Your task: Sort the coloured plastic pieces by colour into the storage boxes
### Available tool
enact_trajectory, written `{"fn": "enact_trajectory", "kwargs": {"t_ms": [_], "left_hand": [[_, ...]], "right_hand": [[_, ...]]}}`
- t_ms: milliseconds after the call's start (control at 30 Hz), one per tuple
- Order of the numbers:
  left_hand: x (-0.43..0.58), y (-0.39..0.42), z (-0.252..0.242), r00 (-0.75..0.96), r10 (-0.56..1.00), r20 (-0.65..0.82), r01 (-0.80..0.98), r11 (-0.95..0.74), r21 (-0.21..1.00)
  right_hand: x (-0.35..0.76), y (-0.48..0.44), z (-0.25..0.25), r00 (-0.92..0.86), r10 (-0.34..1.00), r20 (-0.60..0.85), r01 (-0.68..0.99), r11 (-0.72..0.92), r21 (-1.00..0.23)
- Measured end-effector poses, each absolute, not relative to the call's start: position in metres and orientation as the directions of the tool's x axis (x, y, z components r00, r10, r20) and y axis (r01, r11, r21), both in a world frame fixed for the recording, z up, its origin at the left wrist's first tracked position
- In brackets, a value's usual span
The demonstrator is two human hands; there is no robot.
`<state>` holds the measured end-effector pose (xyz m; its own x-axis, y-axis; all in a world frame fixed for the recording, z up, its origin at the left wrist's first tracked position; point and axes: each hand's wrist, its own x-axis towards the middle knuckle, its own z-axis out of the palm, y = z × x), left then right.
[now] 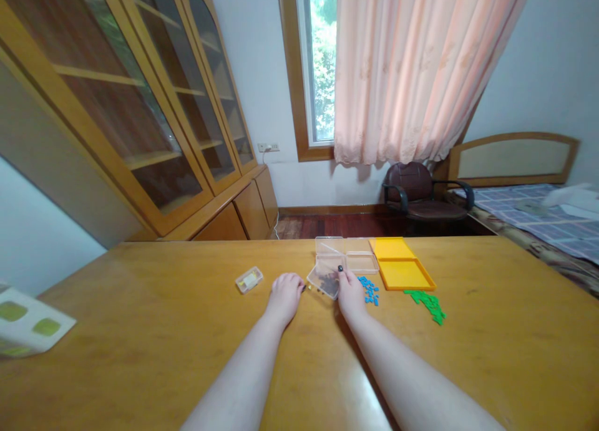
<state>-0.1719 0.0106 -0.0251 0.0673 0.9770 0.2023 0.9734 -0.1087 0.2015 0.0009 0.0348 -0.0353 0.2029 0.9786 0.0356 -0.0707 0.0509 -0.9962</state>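
Note:
My right hand (pixel 352 294) grips the edge of a clear plastic box (pixel 314 274), which is tilted over the table with small dark pieces (pixel 330 285) in it. Just left of it, my left hand (pixel 284 295) rests low at the tabletop, fingers curled together; whatever they hold, if anything, is too small to make out. A tiny yellow piece (pixel 309 287) lies between the left fingertips and the box. Small blue pieces (pixel 369 290) are scattered right beside my right hand. Behind the tilted box, another clear box (pixel 361 262) stands with its lid open.
An open yellow case (pixel 406 274) lies to the right, with a pile of green pieces (pixel 428 304) before it. Left of my hands sits a small clear box (pixel 249 280) with yellowish contents. A white item with yellow-green windows (pixel 35 322) is at the table's (pixel 140 331) left edge.

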Motion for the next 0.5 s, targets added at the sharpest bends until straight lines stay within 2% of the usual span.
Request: {"fn": "enact_trajectory", "kwargs": {"t_ms": [233,500], "left_hand": [[-0.163,0.008,-0.031,0.092,0.961,0.261,0.989,-0.118,0.085],[-0.167,0.004,-0.021,0.127,0.967,0.222,0.969,-0.168,0.181]], "right_hand": [[0.002,0.035,-0.036,0.19,0.981,0.045,-0.053,0.056,-0.997],[0.001,0.035,-0.036,0.185,0.982,0.032,-0.081,0.048,-0.996]]}}
